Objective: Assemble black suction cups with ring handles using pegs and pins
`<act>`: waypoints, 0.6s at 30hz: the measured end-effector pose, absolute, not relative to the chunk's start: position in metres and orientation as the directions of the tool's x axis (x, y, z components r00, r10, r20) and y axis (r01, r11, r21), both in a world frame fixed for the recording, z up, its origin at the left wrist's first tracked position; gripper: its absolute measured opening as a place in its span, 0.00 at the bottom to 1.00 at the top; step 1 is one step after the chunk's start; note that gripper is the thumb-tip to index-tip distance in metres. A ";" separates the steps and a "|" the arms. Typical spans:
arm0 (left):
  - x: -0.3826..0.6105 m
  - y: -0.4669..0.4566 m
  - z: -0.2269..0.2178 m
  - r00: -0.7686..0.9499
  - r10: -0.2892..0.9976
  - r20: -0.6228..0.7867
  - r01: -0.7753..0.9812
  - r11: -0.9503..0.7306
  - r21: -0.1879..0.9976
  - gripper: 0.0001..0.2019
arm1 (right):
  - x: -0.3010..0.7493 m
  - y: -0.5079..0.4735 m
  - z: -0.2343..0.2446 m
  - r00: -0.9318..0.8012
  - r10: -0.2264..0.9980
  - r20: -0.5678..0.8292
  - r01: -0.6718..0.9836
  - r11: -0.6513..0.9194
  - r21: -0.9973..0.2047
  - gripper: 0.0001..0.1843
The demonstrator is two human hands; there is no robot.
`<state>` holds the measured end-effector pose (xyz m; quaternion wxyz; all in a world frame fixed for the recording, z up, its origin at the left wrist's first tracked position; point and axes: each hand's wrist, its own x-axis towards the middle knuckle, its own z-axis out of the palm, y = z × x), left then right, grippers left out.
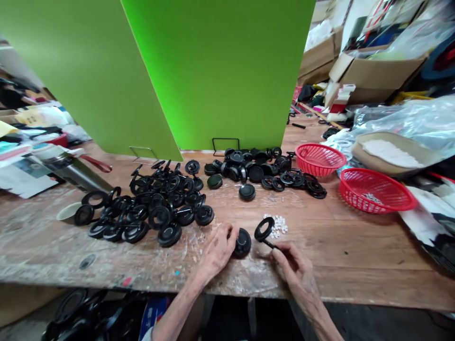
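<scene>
Disc [243, 243] sits gripped by the left hand [221, 246]; the right hand [295, 267] pinches a black ring [260, 237] by its stem [269, 244], near small white pieces [279, 226].

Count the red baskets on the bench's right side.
2: a rear red basket, beside the black parts, and a front red basket, nearer the right edge. Others may be hidden.

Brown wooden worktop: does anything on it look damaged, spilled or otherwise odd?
The brown wooden worktop looks worn and blotched toward the left, unlike its smoother right side. Small white irregular pieces lie loose beside the black ring-ended part in the right hand; whether spilled or placed, I cannot tell.
</scene>
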<state>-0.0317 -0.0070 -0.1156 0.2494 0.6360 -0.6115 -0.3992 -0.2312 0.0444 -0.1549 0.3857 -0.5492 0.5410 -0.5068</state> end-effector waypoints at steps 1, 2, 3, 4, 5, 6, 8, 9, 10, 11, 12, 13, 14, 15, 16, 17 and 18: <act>-0.029 -0.005 -0.114 -0.061 -0.986 -0.154 -0.627 -0.082 0.775 0.16 | -0.231 0.044 -0.155 -0.104 -0.986 0.131 -0.201 -0.108 -0.974 0.13; -0.026 -0.004 -0.111 -0.072 -0.991 -0.116 -0.659 -0.040 0.751 0.16 | -0.231 0.045 -0.155 -0.105 -0.987 0.123 -0.200 -0.100 -0.975 0.13; -0.023 -0.004 -0.108 -0.103 -0.991 -0.090 -0.677 0.003 0.736 0.16 | -0.231 0.045 -0.156 -0.107 -0.987 0.117 -0.200 -0.094 -0.975 0.13; -0.020 -0.004 -0.105 -0.151 -0.986 -0.072 -0.683 0.051 0.728 0.17 | -0.231 0.045 -0.157 -0.109 -0.988 0.113 -0.204 -0.089 -0.975 0.13; -0.017 -0.004 -0.102 -0.226 -0.972 -0.063 -0.680 0.111 0.725 0.19 | -0.231 0.045 -0.159 -0.109 -0.988 0.111 -0.209 -0.087 -0.974 0.13; -0.015 -0.004 -0.101 -0.319 -0.946 -0.056 -0.669 0.182 0.721 0.24 | -0.231 0.045 -0.160 -0.105 -0.988 0.109 -0.214 -0.085 -0.973 0.13; -0.013 -0.002 -0.100 -0.484 -0.874 -0.048 -0.634 0.312 0.708 0.32 | -0.232 0.045 -0.162 -0.098 -0.990 0.104 -0.218 -0.081 -0.973 0.13; -0.014 0.000 -0.101 -0.518 -0.854 -0.050 -0.631 0.341 0.697 0.34 | -0.232 0.045 -0.162 -0.092 -0.991 0.102 -0.219 -0.079 -0.973 0.13; -0.015 0.004 -0.103 -0.510 -0.858 -0.054 -0.647 0.342 0.681 0.34 | -0.233 0.045 -0.162 -0.084 -0.991 0.101 -0.222 -0.080 -0.972 0.13; -0.017 0.008 -0.105 -0.464 -0.884 -0.054 -0.681 0.317 0.660 0.32 | -0.233 0.045 -0.162 -0.077 -0.992 0.101 -0.226 -0.081 -0.971 0.13; -0.018 0.013 -0.106 -0.398 -0.916 -0.051 -0.720 0.278 0.636 0.30 | -0.234 0.044 -0.162 -0.073 -0.992 0.103 -0.232 -0.083 -0.969 0.13; -0.018 0.017 -0.108 -0.350 -0.936 -0.047 -0.751 0.251 0.611 0.29 | -0.234 0.044 -0.162 -0.071 -0.992 0.105 -0.239 -0.085 -0.967 0.13; -0.018 0.021 -0.108 -0.335 -0.941 -0.039 -0.769 0.250 0.588 0.31 | -0.234 0.043 -0.161 -0.070 -0.992 0.108 -0.244 -0.088 -0.966 0.13; -0.017 0.024 -0.108 -0.354 -0.935 -0.031 -0.772 0.274 0.573 0.32 | -0.234 0.043 -0.161 -0.070 -0.991 0.111 -0.247 -0.090 -0.965 0.13; -0.016 0.027 -0.108 -0.391 -0.920 -0.030 -0.762 0.305 0.571 0.33 | -0.234 0.042 -0.161 -0.070 -0.991 0.114 -0.247 -0.093 -0.965 0.13; -0.016 0.028 -0.109 -0.425 -0.905 -0.036 -0.746 0.327 0.580 0.33 | -0.233 0.042 -0.161 -0.073 -0.990 0.118 -0.245 -0.097 -0.965 0.13; -0.017 0.029 -0.109 -0.442 -0.896 -0.050 -0.736 0.330 0.592 0.31 | -0.232 0.041 -0.161 -0.080 -0.989 0.123 -0.241 -0.100 -0.965 0.13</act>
